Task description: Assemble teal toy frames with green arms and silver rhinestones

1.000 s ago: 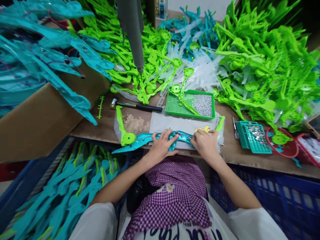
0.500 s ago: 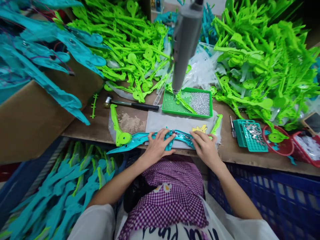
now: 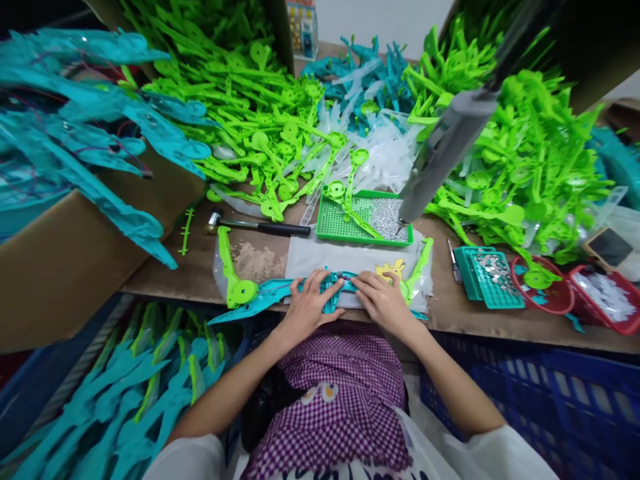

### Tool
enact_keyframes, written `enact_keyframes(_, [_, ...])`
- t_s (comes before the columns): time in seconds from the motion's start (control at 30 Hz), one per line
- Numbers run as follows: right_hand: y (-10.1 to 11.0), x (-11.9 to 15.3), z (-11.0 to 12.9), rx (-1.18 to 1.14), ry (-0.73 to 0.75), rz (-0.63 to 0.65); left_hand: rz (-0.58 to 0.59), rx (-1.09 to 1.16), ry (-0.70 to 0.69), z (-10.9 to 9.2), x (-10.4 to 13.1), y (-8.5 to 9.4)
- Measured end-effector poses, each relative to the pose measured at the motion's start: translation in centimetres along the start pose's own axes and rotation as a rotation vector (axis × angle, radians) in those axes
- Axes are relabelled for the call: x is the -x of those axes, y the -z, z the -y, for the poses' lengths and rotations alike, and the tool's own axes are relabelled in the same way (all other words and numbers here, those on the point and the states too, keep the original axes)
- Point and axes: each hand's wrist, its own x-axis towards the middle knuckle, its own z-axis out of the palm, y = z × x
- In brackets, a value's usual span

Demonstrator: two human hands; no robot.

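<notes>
A long teal plastic bow-shaped shell point(image 3: 273, 292) lies across the near edge of the bench, with thin wires along its middle. Lime green arms stand at its two ends, the left arm point(image 3: 227, 263) and the right arm point(image 3: 419, 272). My left hand point(image 3: 311, 303) grips the shell near its middle, thumb and fingers around the crosspiece point(image 3: 331, 303). My right hand point(image 3: 384, 301) holds the shell just to the right, its fingertips at the wired section. Part of the shell is hidden under both hands. A grey cloth point(image 3: 310, 257) with a yellow figure lies beneath.
A grey power screwdriver point(image 3: 445, 150) hangs over a green tray point(image 3: 325, 230) of small screws. A hammer point(image 3: 265, 227) lies behind the shell. Lime green parts point(image 3: 240, 107) heap up behind. Teal trays point(image 3: 495, 293) and a red bowl point(image 3: 565, 303) stand right.
My right hand has slid left along the shell, closer to my left hand. The hanging screwdriver has swung to the right and tilts more. The view has shifted slightly.
</notes>
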Motion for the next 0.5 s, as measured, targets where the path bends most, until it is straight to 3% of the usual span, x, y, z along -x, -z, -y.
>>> enact_keyframes(0.13, [3.5,-1.6,1.1,-0.203,-0.014,-0.024,-0.021,0.008,0.001,0.4,-0.3,-0.4])
enact_keyframes(0.3, [6.2,-3.5,1.1,-0.621,-0.224,-0.481,-0.003,-0.057,0.005,0.5,-0.4,-0.6])
enact_keyframes(0.43, [7.9,-3.0,-0.8,-0.63,-0.271,-0.526,0.031,-0.084,-0.001,0.4,-0.2,-0.4])
enact_keyframes(0.5, [9.7,-4.0,-2.0,-0.594,-0.259,-0.63,0.041,-0.088,0.003,0.3,-0.1,-0.3])
